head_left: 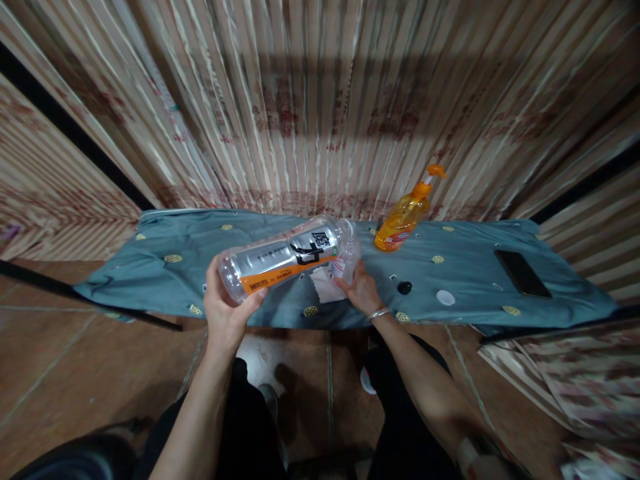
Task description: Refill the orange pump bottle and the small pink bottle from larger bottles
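My left hand (226,303) is wrapped around the base of a large clear plastic bottle (280,257) with a silver and orange label. The bottle lies tilted almost level, its uncapped-looking neck pointing right. My right hand (361,288) is closed around a smaller clear plastic container (346,261) with a bit of pinkish label. The large bottle's neck is right above this container; whether they touch I cannot tell. Beneath them a pale scalloped-edge cloth or tissue (327,287) is partly hidden by my right hand.
A teal patterned cloth covers the narrow table (175,277). To the right stand a pump bottle (404,219) of orange liquid, a small black cap (405,288), a white round lid (445,297) and a dark phone (523,273). Behind hangs a pleated curtain (320,113).
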`<state>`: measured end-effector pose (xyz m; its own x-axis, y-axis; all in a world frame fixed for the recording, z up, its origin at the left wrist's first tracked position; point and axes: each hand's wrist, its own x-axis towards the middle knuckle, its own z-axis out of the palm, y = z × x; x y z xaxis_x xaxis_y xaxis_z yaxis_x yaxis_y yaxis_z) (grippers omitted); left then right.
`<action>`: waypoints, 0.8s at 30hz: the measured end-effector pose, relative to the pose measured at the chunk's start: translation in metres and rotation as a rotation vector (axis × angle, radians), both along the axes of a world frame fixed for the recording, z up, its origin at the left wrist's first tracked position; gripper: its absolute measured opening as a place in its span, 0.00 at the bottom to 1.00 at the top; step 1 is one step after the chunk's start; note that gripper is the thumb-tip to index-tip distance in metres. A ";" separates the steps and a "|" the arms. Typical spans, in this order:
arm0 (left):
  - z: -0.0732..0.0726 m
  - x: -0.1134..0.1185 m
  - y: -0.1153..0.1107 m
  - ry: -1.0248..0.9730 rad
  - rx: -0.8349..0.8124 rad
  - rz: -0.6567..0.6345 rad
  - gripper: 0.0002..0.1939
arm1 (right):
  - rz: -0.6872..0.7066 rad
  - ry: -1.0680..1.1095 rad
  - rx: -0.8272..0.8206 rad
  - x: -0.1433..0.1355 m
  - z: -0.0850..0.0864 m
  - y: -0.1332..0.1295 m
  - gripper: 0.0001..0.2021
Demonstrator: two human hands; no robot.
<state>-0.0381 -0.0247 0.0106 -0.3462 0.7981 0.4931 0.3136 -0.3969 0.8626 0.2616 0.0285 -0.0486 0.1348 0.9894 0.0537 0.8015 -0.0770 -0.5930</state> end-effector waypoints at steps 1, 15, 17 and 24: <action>0.002 0.001 -0.001 -0.020 -0.008 0.005 0.55 | -0.004 0.002 -0.001 0.000 0.000 0.000 0.30; 0.002 0.002 0.000 -0.019 -0.009 0.009 0.58 | -0.001 0.012 0.000 -0.001 0.002 -0.001 0.27; 0.001 0.002 0.001 -0.032 -0.016 -0.003 0.60 | -0.001 0.005 0.023 -0.001 0.001 -0.001 0.28; -0.002 0.001 0.003 -0.056 -0.019 -0.048 0.59 | -0.011 -0.030 -0.009 -0.001 0.002 -0.002 0.27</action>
